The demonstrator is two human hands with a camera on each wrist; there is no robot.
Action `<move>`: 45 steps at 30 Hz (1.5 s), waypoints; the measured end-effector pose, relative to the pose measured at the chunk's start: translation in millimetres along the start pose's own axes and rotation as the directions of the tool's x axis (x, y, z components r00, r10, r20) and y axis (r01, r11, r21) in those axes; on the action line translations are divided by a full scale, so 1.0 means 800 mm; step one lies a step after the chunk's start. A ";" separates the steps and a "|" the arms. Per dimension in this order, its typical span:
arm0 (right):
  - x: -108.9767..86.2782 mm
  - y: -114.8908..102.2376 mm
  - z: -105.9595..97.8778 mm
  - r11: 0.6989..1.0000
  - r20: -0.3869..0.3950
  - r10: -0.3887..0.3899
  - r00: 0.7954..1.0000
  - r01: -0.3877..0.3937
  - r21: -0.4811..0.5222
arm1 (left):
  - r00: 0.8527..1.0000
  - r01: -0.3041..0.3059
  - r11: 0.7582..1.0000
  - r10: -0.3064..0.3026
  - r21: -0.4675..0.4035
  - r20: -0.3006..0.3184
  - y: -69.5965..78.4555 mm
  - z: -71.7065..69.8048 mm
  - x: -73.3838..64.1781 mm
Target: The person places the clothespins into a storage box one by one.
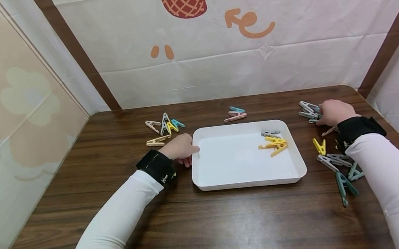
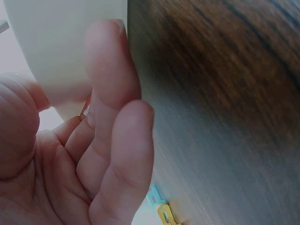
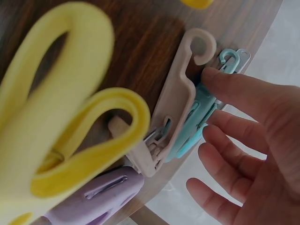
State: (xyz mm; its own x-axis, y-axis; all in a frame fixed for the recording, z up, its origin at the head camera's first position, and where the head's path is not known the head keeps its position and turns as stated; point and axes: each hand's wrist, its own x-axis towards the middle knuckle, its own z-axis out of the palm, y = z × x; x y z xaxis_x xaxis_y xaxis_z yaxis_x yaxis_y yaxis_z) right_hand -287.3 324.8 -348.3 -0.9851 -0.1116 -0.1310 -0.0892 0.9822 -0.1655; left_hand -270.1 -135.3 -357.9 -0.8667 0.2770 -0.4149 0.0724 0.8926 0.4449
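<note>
At the left side of the white tray (image 1: 227, 163), my left hand (image 1: 177, 147) pinches the rim, thumb over the edge and fingers along the outer wall. The left wrist view shows the tray wall (image 2: 56, 42) between thumb and fingers. Inside the tray, toward the right, lie yellow clothespins (image 1: 277, 143) and a grey clothespin (image 1: 270, 133). My right hand (image 1: 334, 112) reaches into a clothespin group (image 1: 309, 111) at the far right. In the right wrist view its thumb tip overlaps a teal clothespin (image 3: 190, 126), the other fingers loosely bent. A beige clothespin (image 3: 177, 84) lies alongside.
Close by the right forearm are a yellow clothespin (image 1: 320, 147), grey clothespins (image 1: 328, 162) and a dark green clothespin (image 1: 343, 185). Several clothespins (image 1: 164, 125) sit beyond the left hand. A pink clothespin (image 1: 235, 116) and a blue clothespin (image 1: 236, 109) lie behind the tray.
</note>
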 end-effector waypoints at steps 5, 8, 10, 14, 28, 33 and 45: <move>-0.001 0.003 -0.001 1.000 0.007 0.008 1.000 -0.008 0.011 | 1.000 -0.006 1.000 0.006 -0.002 0.003 0.000 0.000 -0.002; -0.002 0.005 -0.003 0.999 0.004 0.014 1.000 -0.014 0.033 | 1.000 -0.009 1.000 0.009 -0.005 0.005 0.000 0.000 -0.002; -0.003 0.005 -0.005 0.999 -0.017 0.013 1.000 -0.012 0.048 | 1.000 -0.013 1.000 0.013 -0.008 0.003 0.000 0.000 -0.003; -0.003 -0.001 -0.013 0.998 -0.082 -0.003 0.997 0.009 0.062 | 1.000 -0.016 1.000 0.016 -0.011 -0.001 0.000 -0.001 -0.004; -0.021 -0.092 -0.038 0.971 -0.230 -0.234 0.945 0.241 0.000 | 1.000 -0.019 1.000 0.019 -0.003 0.002 0.000 -0.002 -0.003; -0.038 -0.137 -0.038 0.934 -0.208 -0.356 0.911 0.351 -0.064 | 1.000 -0.019 1.000 0.019 -0.006 0.003 0.000 -0.002 -0.006; -0.080 -0.186 -0.006 0.778 -0.069 -0.628 0.776 0.620 -0.106 | 1.000 -0.022 1.000 0.022 -0.002 0.004 -0.001 -0.002 -0.004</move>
State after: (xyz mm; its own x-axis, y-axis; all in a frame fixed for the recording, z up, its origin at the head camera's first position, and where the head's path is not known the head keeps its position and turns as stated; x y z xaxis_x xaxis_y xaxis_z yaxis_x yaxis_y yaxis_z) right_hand -211.6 186.3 -310.9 -0.7181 -0.6925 0.0694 -0.6955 0.7106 -0.1064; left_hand -268.4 -137.6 -356.1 -0.8626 0.2986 -0.4083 0.0908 0.8855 0.4557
